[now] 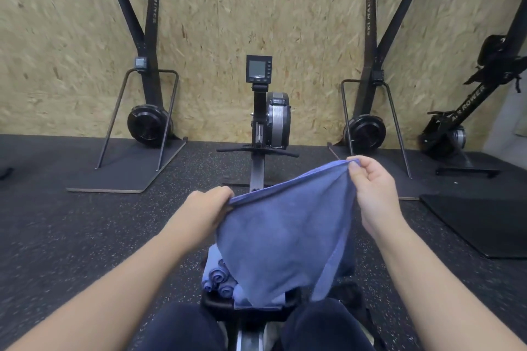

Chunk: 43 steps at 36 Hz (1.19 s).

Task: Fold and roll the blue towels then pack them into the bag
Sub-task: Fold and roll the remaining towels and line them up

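A blue towel (285,236) hangs spread out in the air in front of me. My left hand (206,208) grips its upper left corner and my right hand (373,188) pinches its upper right corner, held a little higher. Below the towel, several rolled blue towels (218,278) lie stacked on the black seat (219,303) of the rowing machine between my knees. The hanging towel hides most of the seat and whatever lies behind it. No bag is plainly visible.
The rowing machine's rail runs ahead to its flywheel (278,120) and monitor (259,69). Two ski machines (148,122) (366,128) stand on platforms against the chipboard wall. A folded air rower (467,111) and a black mat (484,222) are at right.
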Available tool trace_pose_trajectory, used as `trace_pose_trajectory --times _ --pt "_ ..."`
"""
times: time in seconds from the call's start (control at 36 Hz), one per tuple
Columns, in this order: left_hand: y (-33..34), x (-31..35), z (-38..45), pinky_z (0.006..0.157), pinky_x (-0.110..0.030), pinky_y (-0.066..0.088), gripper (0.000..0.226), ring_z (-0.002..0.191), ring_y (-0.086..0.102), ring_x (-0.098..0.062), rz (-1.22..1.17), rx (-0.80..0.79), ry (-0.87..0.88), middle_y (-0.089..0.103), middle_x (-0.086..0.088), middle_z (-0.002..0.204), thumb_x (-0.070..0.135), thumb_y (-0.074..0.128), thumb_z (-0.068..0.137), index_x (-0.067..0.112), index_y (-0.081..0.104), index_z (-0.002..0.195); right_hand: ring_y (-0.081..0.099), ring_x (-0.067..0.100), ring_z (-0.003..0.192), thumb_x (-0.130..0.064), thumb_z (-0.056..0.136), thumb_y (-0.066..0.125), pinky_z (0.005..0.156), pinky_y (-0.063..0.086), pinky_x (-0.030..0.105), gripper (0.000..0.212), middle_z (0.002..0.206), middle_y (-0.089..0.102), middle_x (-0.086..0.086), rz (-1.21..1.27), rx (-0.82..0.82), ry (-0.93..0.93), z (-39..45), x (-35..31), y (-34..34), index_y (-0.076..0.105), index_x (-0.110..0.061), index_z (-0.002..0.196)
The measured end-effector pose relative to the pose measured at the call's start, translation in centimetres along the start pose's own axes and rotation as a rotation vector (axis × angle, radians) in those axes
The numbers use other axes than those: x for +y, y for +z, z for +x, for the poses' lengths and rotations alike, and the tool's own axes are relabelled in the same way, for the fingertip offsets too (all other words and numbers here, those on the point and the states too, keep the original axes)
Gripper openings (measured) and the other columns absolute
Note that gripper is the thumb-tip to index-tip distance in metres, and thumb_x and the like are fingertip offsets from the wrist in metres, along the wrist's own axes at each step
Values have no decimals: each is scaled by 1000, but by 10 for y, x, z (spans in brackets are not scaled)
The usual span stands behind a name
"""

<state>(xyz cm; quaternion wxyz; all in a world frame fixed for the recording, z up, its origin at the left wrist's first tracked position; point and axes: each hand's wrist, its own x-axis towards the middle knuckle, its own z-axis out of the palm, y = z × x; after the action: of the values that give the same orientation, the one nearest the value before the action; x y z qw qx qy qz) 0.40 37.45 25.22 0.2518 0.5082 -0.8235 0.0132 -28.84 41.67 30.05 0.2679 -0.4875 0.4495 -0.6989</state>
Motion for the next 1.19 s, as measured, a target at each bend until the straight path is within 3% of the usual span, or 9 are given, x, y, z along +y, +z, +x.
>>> trace_pose_trajectory --times 0.11,0.22,0.39,0.53,0.64,0.81,1.0,1.14,1.19 --pt "4 -15 -2 70 -33 35 9 66 44 -22 129 57 44 50 8 72 30 37 92 24 41 86 59 6 74 -8 99 48 72 46 21 19 86 66 0 -40 5 60 1 19 -13 58 -21 91" --pt "0 -6 -3 84 -31 32 20 75 48 -19 162 118 21 57 15 88 44 38 98 28 49 95 56 12 77 -9 99 48 73 43 27 20 85 64 -1 -164 14 109 -4 36 -25 58 -22 89" --pt "-6 -2 -2 83 -31 22 26 83 64 -20 218 249 60 72 9 90 28 41 99 19 61 114 52 -4 66 -7 97 50 60 38 8 12 80 62 -4 -336 -4 25 -11 40 -32 59 -12 92" --pt "-12 0 0 89 -36 22 26 92 65 -20 310 188 -67 69 8 89 11 59 90 22 65 112 54 6 67 -12 95 53 64 39 23 16 79 66 -7 -453 -12 -10 -11 34 -28 58 -24 86" --pt "-18 6 5 73 -30 25 20 96 61 -20 306 194 -190 66 4 93 22 43 99 25 62 104 57 16 68 -14 97 48 61 40 24 17 80 64 -2 -518 -63 20 -12 28 -24 53 -25 85" --pt "-23 9 6 80 -37 40 20 102 57 -26 219 220 -225 61 -1 106 22 38 100 18 57 107 48 15 70 -16 99 39 61 34 28 10 77 53 -4 -604 -120 49 -16 22 -19 47 -17 94" --pt "-19 11 1 76 -40 41 20 98 48 -29 123 264 -182 50 -6 103 4 45 93 13 57 106 45 25 75 -18 103 30 62 28 37 8 80 49 3 -746 -75 -100 -23 17 -9 35 -16 97" --pt "-18 8 -3 69 -37 38 20 89 38 -28 118 324 -176 44 -7 96 -4 60 82 10 65 95 40 24 87 -15 101 34 79 33 40 8 94 49 7 -797 79 -189 -22 24 -6 42 -16 100" --pt "-20 10 -5 71 -37 35 10 93 40 -31 106 374 -203 48 -11 100 3 62 86 10 67 92 42 26 82 -16 102 33 72 32 39 7 90 50 7 -692 87 -139 -24 22 -3 39 -18 99"
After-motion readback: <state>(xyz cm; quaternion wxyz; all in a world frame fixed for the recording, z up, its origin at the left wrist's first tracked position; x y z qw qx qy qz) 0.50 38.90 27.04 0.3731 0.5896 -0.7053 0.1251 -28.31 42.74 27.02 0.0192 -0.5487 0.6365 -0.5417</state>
